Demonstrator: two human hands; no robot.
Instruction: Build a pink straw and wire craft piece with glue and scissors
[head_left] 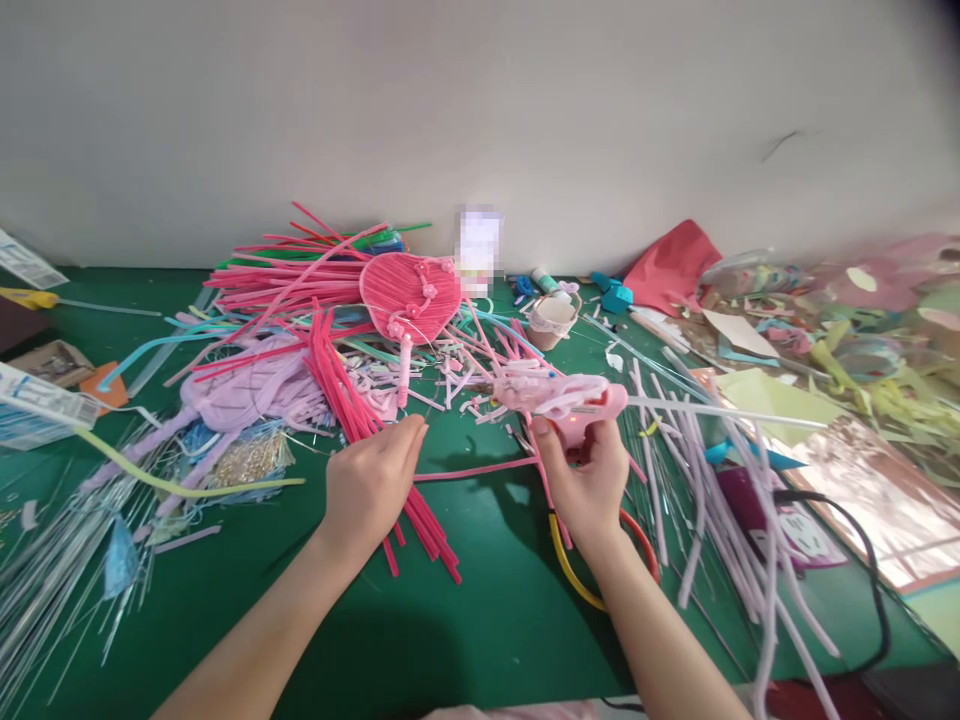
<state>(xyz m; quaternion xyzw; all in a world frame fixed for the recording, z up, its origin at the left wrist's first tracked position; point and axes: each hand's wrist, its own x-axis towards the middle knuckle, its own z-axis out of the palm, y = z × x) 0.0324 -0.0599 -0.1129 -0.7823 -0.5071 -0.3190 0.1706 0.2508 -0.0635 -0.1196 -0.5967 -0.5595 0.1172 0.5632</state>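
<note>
My left hand (373, 478) is closed in a fist around the lower handle of a round pink pipe-cleaner fan (409, 298), with small flowers and beads on its face. Its fingers hide the handle's end. From this fist a thin pink pipe cleaner (476, 469) stretches right, toward my other hand. My right hand (589, 478) grips a pink hot glue gun (574, 400), its nozzle pointing left toward the fan handle. A long whitish glue stick (720, 407) sticks out of its back. Scissors with yellow and red handles (574, 572) lie under my right wrist.
Red pipe cleaners (352, 390) lie behind my left hand, beside a lilac pipe-cleaner piece (232, 390). Metal wires (60, 570) spread at left. A small cup (551, 322) stands at the back. Lilac stems (731, 530) and a power strip (806, 535) with a black cord are at right.
</note>
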